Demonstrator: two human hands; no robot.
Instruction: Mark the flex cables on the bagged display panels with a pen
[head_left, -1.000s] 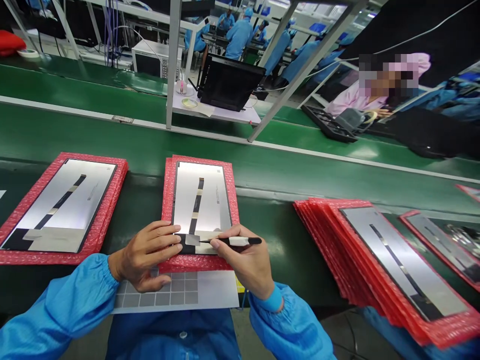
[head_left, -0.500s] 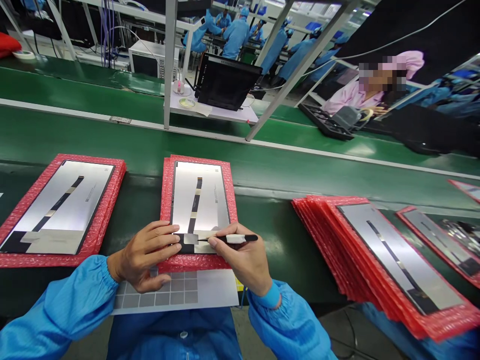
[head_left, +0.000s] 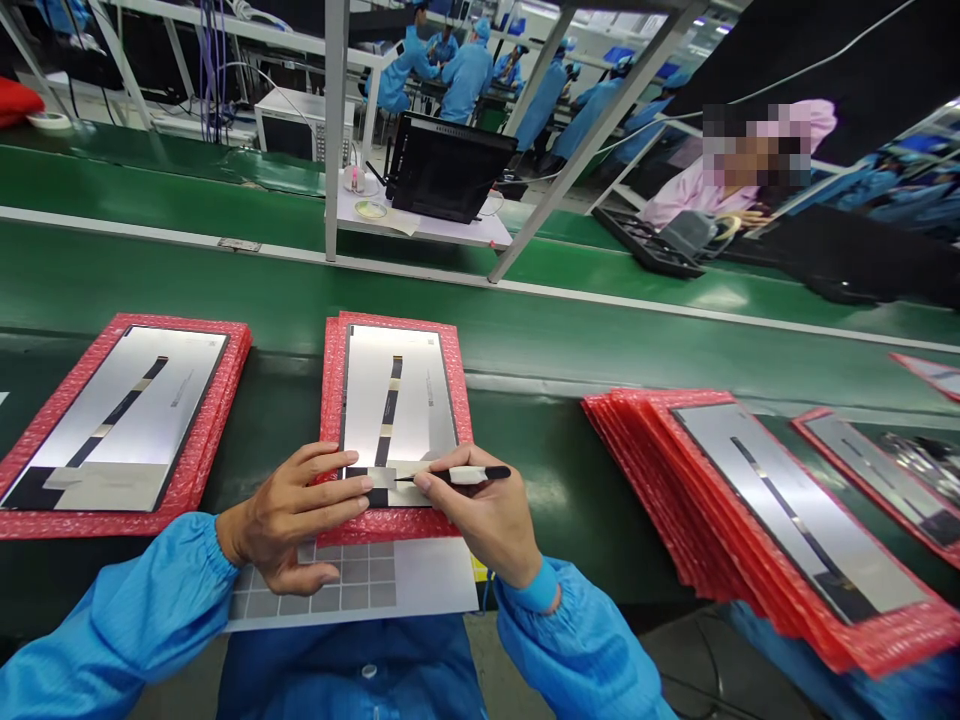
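**Scene:** a green conveyor belt (head_left: pixel 225 290) on an electronics assembly line, seen from the worker's own head, with a white bench instrument (head_left: pixel 300 125) and a black monitor (head_left: pixel 442 165) on a shelf beyond it.

**Background:** a co-worker in a pink gown (head_left: pixel 675 190) sits at the far right of the next belt; workers in blue gowns (head_left: pixel 465 80) stand farther back.

**Right of the worker:** a fanned stack of display panels (head_left: pixel 787 500) in red bubble-wrap sleeves lies on the belt's near edge.

**Left of the worker:** a single wrapped panel (head_left: pixel 112 420) lies flat, tilted on the belt.

**Centre:** a silver-backed display panel (head_left: pixel 397 410) in a red bubble-wrap sleeve (head_left: pixel 334 400) lies at the belt's near edge, above a grey-gridded card (head_left: pixel 345 590).

**Left hand:** the left hand (head_left: pixel 300 515) lies open, fingers spread across the panel's lower end, gripping nothing.

**Right hand:** the right hand (head_left: pixel 480 520) pinches black tweezers (head_left: pixel 472 475) like a pen, their tip at a black-and-tan film strip (head_left: pixel 382 485) on the panel.
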